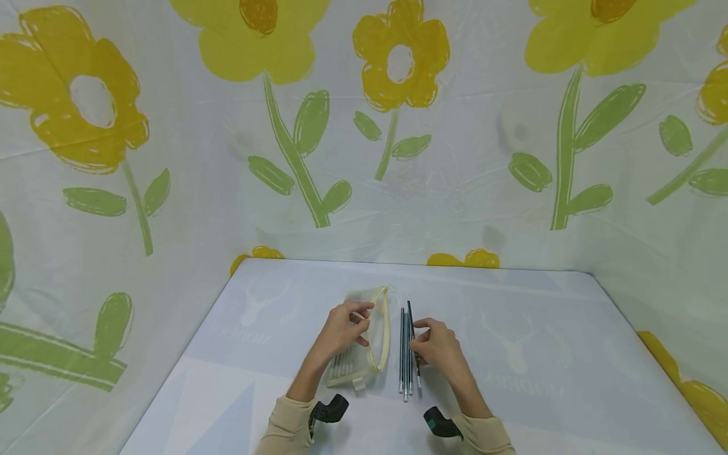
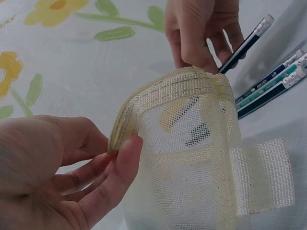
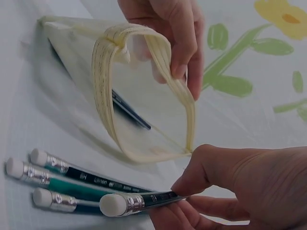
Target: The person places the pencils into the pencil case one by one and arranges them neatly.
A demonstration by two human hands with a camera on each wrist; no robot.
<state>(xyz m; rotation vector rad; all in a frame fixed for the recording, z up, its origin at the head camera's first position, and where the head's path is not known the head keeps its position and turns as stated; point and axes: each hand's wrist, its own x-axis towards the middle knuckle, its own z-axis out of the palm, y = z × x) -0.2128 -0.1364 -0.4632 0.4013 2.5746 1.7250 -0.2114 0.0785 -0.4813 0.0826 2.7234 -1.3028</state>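
Just beside the mesh pouch (image 2: 187, 177), whose gaping rim (image 3: 101, 86) my left hand (image 1: 342, 327) is pinching, my right hand (image 1: 439, 345) is pinching closely one pencil (image 3: 160, 198), probably light, stiff and rather smooth, best gripped at mid-shaft.

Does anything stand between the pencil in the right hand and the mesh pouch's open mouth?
Only loose pencils, lying on the table between the held pencil and pouch; nothing visible covers the mouth, held open by the left hand.
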